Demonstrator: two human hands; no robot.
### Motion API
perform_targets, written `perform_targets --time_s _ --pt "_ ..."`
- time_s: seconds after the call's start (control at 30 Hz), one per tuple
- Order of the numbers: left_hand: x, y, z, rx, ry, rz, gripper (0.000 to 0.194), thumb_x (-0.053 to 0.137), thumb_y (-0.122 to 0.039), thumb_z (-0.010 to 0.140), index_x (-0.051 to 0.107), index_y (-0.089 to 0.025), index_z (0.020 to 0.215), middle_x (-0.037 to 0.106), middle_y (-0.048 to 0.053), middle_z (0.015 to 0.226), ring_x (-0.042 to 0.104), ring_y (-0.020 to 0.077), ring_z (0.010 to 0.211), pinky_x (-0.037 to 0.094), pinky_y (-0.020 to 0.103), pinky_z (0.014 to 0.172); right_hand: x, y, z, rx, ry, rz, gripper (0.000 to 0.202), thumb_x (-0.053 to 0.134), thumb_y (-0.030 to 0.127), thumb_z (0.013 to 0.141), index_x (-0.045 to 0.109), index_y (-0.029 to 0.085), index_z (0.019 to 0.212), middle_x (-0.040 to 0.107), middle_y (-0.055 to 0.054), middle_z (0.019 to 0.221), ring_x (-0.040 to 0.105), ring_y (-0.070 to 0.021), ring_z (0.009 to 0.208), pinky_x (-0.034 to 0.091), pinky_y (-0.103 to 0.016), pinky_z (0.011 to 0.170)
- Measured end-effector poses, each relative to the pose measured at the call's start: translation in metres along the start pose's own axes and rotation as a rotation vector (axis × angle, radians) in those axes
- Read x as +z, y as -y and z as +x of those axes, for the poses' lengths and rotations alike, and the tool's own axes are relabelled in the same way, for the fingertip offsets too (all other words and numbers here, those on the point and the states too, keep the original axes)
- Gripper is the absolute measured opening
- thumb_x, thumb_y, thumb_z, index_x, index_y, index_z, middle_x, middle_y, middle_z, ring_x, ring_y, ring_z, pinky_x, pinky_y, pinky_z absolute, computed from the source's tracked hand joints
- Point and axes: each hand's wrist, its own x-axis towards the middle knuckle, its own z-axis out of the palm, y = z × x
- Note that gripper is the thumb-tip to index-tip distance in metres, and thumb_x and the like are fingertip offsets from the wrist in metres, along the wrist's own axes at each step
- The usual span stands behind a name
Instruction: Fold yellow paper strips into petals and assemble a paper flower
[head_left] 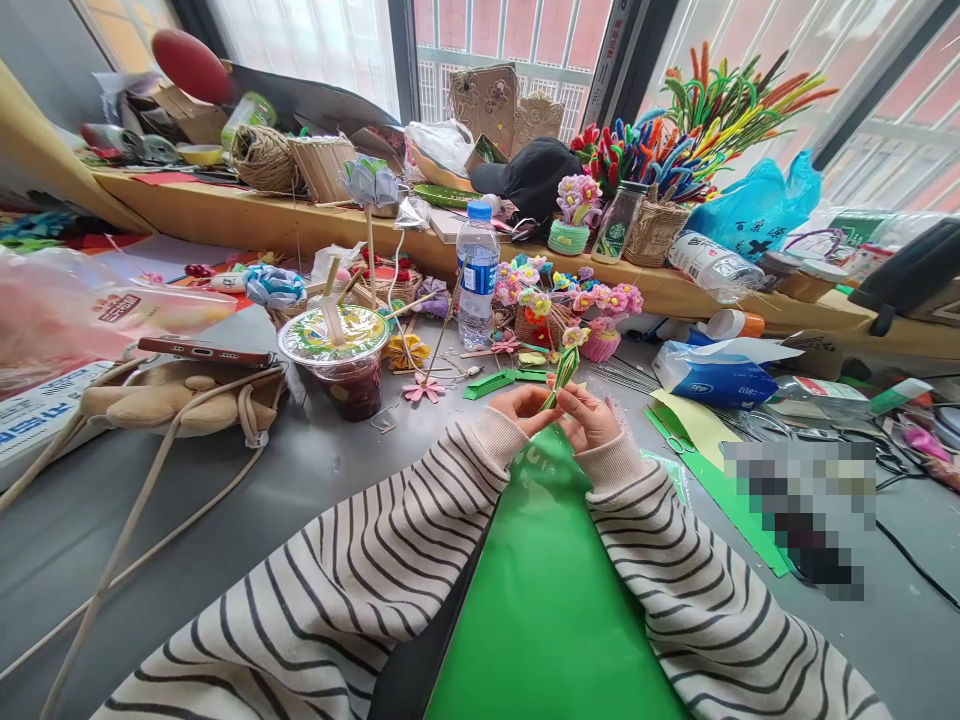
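Between both hands is a small folded green and yellow striped piece (568, 366), which looks like paper and points upward. My left hand (519, 408) pinches its lower end from the left. My right hand (589, 416) has its fingers closed on the same piece from the right, thumb toward me. Fingers partly hide the lower part. Just left of the hands, folded green paper strips (491, 384) lie on the grey table (315, 510). A glossy green surface (555, 590) spreads below my striped sleeves.
A lidded drink cup (337, 360) and a pink paper flower (424, 389) stand to the left, a water bottle (478, 285) behind. Flower baskets (540, 320) fill the back. On the right lie green sheets (724, 490), scissors (679, 438) and a tissue pack (716, 375).
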Motion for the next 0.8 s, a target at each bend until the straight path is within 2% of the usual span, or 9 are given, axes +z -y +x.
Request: perform_targets --time_s 0.1,0.27,0.4,0.5,0.8 --pt "0.001 -0.002 -0.001 -0.022 0.019 -0.016 0.030 0.068 -0.028 0.049 0.061 -0.011 0.072 0.061 0.004 0.071 0.054 0.0126 0.066 0.041 0.027 0.068 -0.001 0.001 -0.001 -0.002 -0.031 -0.001 0.022 0.072 0.023 0.042 0.061 0.020 0.061 0.060 0.002 0.069 0.054 -0.0117 0.065 0.044 -0.027 0.067" --pt "0.000 -0.008 -0.003 -0.068 0.065 -0.029 0.028 0.064 -0.029 0.054 0.064 -0.010 0.076 0.063 0.006 0.071 0.055 0.0138 0.065 0.042 0.027 0.067 -0.005 0.002 -0.003 -0.014 0.037 -0.017 0.016 0.064 0.024 0.057 0.060 0.021 0.072 0.060 0.001 0.079 0.053 -0.0124 0.075 0.043 -0.028 0.070" --pt "-0.003 -0.011 -0.004 -0.110 0.146 -0.065 0.028 0.062 -0.029 0.058 0.064 -0.011 0.078 0.064 0.007 0.075 0.056 0.0160 0.070 0.042 0.028 0.070 -0.005 0.003 -0.006 0.040 0.069 0.002 0.015 0.059 0.027 0.064 0.059 0.023 0.079 0.058 0.002 0.075 0.053 -0.0108 0.067 0.043 -0.027 0.062" --pt "-0.003 -0.012 -0.005 -0.161 0.187 -0.144 0.028 0.063 -0.028 0.057 0.064 -0.010 0.079 0.064 0.008 0.077 0.057 0.0168 0.071 0.042 0.030 0.071 -0.005 0.005 -0.005 0.089 0.070 0.033 0.014 0.060 0.027 0.063 0.059 0.023 0.076 0.058 0.002 0.071 0.051 -0.0101 0.061 0.042 -0.026 0.057" --pt "-0.001 -0.016 -0.005 -0.289 0.178 -0.289 0.037 0.068 -0.025 0.050 0.063 -0.009 0.083 0.065 0.008 0.070 0.059 0.0174 0.065 0.043 0.032 0.070 -0.006 0.008 -0.004 0.106 0.053 -0.005 0.018 0.064 0.032 0.055 0.059 0.021 0.070 0.057 0.002 0.065 0.050 -0.0114 0.056 0.041 -0.027 0.051"
